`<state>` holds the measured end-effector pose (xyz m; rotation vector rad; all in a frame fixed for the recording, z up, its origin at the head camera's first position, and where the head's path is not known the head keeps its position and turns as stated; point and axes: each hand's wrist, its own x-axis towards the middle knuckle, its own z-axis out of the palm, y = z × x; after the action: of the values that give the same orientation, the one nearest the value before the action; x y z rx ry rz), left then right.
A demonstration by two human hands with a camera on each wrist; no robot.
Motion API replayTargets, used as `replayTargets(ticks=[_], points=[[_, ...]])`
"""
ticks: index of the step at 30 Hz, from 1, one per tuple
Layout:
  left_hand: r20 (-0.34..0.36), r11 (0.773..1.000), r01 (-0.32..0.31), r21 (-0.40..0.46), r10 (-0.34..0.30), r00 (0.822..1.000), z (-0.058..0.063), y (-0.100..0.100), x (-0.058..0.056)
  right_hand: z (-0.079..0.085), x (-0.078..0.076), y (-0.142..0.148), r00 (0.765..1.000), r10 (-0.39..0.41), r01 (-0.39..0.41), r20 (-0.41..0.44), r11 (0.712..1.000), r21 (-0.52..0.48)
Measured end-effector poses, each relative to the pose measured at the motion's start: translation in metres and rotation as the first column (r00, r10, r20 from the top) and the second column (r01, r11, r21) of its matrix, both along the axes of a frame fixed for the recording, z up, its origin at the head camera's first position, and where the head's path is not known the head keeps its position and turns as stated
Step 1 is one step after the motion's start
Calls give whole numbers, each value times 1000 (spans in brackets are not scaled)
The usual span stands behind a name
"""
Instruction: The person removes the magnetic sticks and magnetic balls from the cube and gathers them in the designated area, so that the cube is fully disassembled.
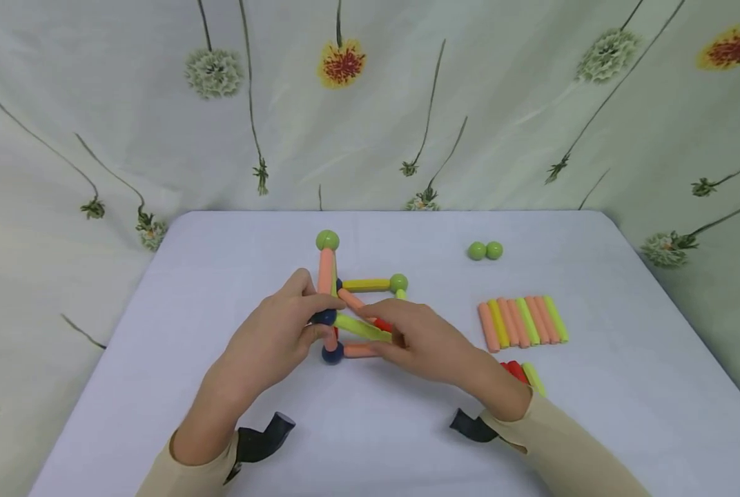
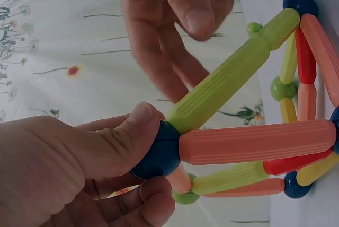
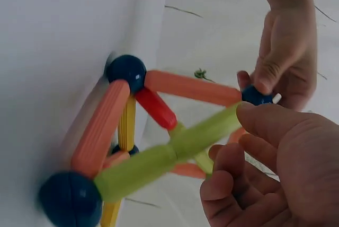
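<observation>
My left hand pinches a navy ball between thumb and fingers at a raised corner of a frame of sticks and balls. From this ball a lime-green stick, jointed partway along, slants down to a lower navy ball. A salmon stick also runs from the held ball to another navy ball. Beside the lime stick is my right hand, its fingers loosely bent around its side; the left wrist view shows the thumb apart from it. In the head view, my hands partly hide the frame.
Two green balls lie at the back right of the white table. Nearer, salmon, yellow and lime sticks form a row. Red and lime sticks lie partly behind my right forearm. A flowered cloth hangs behind.
</observation>
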<state>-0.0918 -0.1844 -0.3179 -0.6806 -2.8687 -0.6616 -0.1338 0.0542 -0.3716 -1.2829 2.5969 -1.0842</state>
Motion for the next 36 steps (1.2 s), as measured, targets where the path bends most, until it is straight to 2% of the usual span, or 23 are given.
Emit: replayTargets(ticks=[4,9,16,21,24,26,31,33,36], points=[[-14,1000,12,23,-11,1000,0,-2,0,-6,0,-30,996,-19,18,-83,1000,-19],[-19,999,22,42,-21,1000,0,0,0,-10,1,-36,990,-70,61,-124,995,-81],[-19,1000,-12,23,12,1000,0,0,-1,-10,2,-32,1000,3,-5,-17,994,-109],[-2,1000,-17,22,17,1000,-1,0,-1,-5,3,-22,994,-40,62,106,974,-217],[7,1000,-22,15,22,1000,-1,0,-1,0,1,-11,978,-76,131,195,948,-289],[12,1000,-29,9,29,1000,-2,0,-1,2,-2,-1,965,-107,178,238,937,-301],[7,999,-32,-6,32,999,-3,2,-1,0,-12,37,943,-247,302,221,917,-261],[-4,1000,-26,-10,26,1000,-3,2,-1,-2,-16,55,917,-327,379,229,894,-238],[-23,1000,-17,-14,17,1000,-2,2,-1,-6,-24,85,841,-480,526,251,833,-172]])
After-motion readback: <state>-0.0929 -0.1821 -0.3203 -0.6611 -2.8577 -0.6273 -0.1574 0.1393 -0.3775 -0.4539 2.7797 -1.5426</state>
